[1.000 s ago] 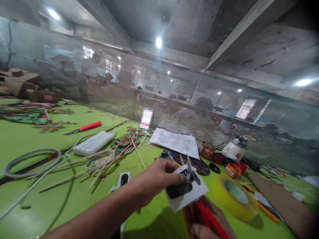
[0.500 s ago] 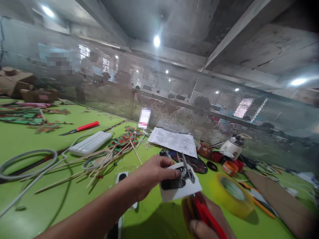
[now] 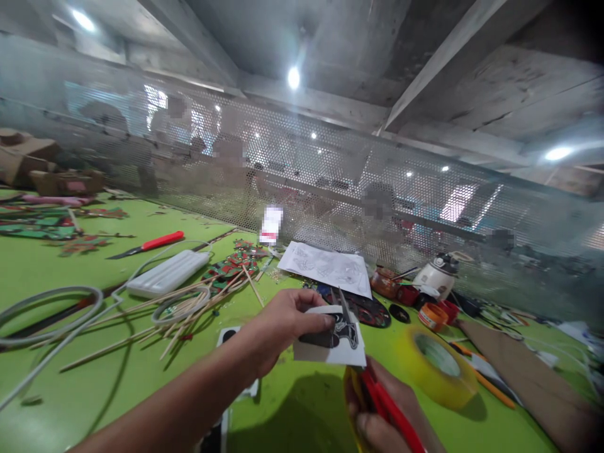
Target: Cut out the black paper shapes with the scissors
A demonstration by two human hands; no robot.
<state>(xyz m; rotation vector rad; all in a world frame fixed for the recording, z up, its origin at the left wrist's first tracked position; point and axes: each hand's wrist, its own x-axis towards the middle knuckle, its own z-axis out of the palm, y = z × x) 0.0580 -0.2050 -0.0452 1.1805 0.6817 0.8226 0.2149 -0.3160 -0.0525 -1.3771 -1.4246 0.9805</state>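
Between the thumb and fingers of my left hand [image 3: 295, 321] is a white card [image 3: 330, 353] printed with a black shape. My right hand [image 3: 382, 409] is wrapped round the red and yellow handles of a pair of scissors [image 3: 380, 393]. The scissor blades point away from me and rise behind the card, their tips a little apart above its top edge. Another white strip with black shapes [image 3: 252, 387] lies on the green table, partly hidden under my left forearm.
Right: a yellow tape roll [image 3: 441, 367], orange-handled tools, brown cardboard [image 3: 523, 377], paint jars [image 3: 431, 316]. Ahead: a drawing sheet [image 3: 325, 267], a dark palette [image 3: 370, 311], a perforated screen. Left: wooden sticks [image 3: 108, 347], a white power strip [image 3: 168, 274], a red-handled knife [image 3: 163, 240], cables.
The card in my left hand has tilted and shifted slightly left, so its printed face looks flatter. The scissors in my right hand have shifted slightly left. The whole view has moved a little.
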